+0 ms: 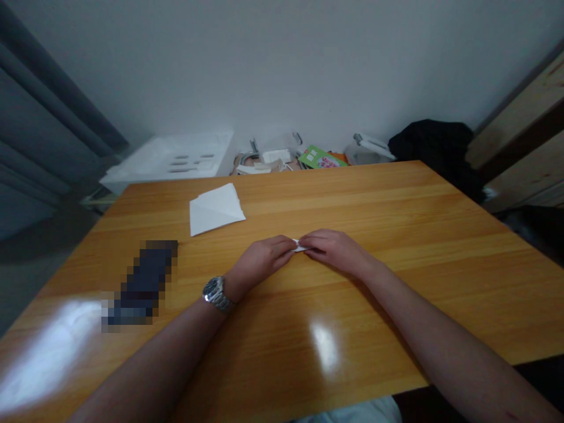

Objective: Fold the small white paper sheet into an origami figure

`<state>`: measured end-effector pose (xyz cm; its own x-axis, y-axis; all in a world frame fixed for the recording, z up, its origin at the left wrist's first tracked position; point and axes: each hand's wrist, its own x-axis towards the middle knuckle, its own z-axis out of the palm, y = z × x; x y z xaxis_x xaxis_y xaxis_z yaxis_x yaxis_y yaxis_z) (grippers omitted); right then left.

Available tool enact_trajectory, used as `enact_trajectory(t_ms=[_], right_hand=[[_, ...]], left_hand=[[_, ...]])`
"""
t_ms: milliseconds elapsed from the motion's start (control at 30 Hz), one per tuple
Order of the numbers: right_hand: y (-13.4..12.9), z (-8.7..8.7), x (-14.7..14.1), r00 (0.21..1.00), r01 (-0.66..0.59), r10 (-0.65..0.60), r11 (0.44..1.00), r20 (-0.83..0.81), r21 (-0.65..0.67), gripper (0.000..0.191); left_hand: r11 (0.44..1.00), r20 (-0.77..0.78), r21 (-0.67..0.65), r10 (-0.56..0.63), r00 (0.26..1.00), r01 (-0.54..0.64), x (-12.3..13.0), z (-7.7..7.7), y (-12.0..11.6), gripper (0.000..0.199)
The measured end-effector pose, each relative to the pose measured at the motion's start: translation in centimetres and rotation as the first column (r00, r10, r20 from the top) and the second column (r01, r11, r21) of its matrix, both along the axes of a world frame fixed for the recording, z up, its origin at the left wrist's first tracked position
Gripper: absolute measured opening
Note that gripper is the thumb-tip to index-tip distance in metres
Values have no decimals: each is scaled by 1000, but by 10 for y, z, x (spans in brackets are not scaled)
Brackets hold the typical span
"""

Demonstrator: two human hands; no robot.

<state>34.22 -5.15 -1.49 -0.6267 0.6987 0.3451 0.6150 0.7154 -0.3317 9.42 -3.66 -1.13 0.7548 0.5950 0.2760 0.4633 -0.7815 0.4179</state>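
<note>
Between my two hands, just above or on the wooden table [379, 223], is a small folded piece of white paper [300, 247]. My left hand [264, 257], with a metal watch [217, 294] on the wrist, pinches its left end. The fingers of my right hand [337, 249] close on its right end. Most of the paper is hidden under the fingers, so its full shape does not show. Farther back on the left lies a stack of white paper sheets [215, 210], apart from both hands.
A dark, pixelated flat object [147, 279] lies on the table's left. Beyond the far edge are a white foam box [185, 155], a green booklet [319, 157], a clear plastic container [368, 150] and a black cloth item [434, 141]. A grey curtain [39, 100] hangs at left.
</note>
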Motion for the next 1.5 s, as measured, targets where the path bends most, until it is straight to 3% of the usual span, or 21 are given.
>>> enact_trajectory(t_ms=[333,633,800,900,1033,1233,1500], right_hand=[[-5,1,-1,982,122,-131,990,-138,-74,18],[-10,1,-8,903,235,-323,923,-282,-306,13],[-5,-6,-9,932,256,-294,948,-210,-190,10],[-3,-9,-7,944,262,-277,959,-179,-105,9],[-2,-9,-5,948,269,-279,960,-153,-83,7],[0,-10,-5,952,259,-272,961,-143,-98,4],[-1,-7,-7,962,215,-222,975,-162,-59,6]], left_hand=[[988,4,94,121,993,-121,-1,8,-1,27],[965,40,-59,256,966,-254,3,4,-2,24],[967,35,42,248,968,-249,4,2,1,27],[971,23,132,200,980,-201,4,4,1,24],[972,-61,211,118,991,-103,4,6,-2,18],[974,-123,218,87,989,-59,3,4,-2,21],[978,-116,190,114,987,-91,4,2,-2,18]])
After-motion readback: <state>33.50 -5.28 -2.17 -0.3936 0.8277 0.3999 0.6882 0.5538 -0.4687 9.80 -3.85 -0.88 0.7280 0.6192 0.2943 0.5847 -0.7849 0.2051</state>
